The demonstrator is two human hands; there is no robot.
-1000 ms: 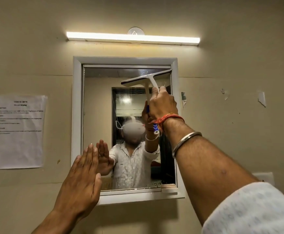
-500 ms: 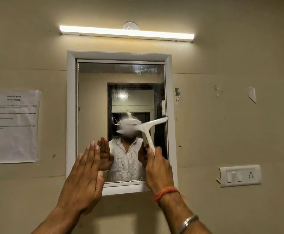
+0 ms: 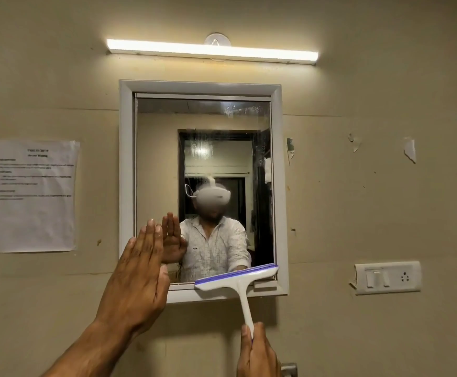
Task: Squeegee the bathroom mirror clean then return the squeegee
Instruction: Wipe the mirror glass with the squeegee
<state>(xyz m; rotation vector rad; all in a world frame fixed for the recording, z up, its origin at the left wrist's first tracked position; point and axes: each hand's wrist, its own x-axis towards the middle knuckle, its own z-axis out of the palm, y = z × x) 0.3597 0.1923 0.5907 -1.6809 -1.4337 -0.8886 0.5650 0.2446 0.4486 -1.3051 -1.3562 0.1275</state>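
The white-framed mirror (image 3: 156, 164) hangs on the beige wall, with streaks near its top right. A white squeegee (image 3: 238, 280) with a purple blade lies across the mirror's bottom right corner and lower frame, tilted up to the right. My right hand (image 3: 258, 355) grips the end of its handle below the mirror. My left hand (image 3: 137, 278) is flat, fingers together and pointing up, against the mirror's lower left edge and frame. The mirror reflects a person in a white shirt.
A tube light (image 3: 212, 53) is lit above the mirror. A printed paper sheet (image 3: 34, 197) is stuck to the wall on the left. A switch and socket plate (image 3: 387, 277) sits on the right. A metal fitting (image 3: 288, 369) shows at the bottom edge.
My right hand has drawn the squeegee down the right side of the mirror, from the top to the bottom frame. My left hand has stayed flat at the lower left.
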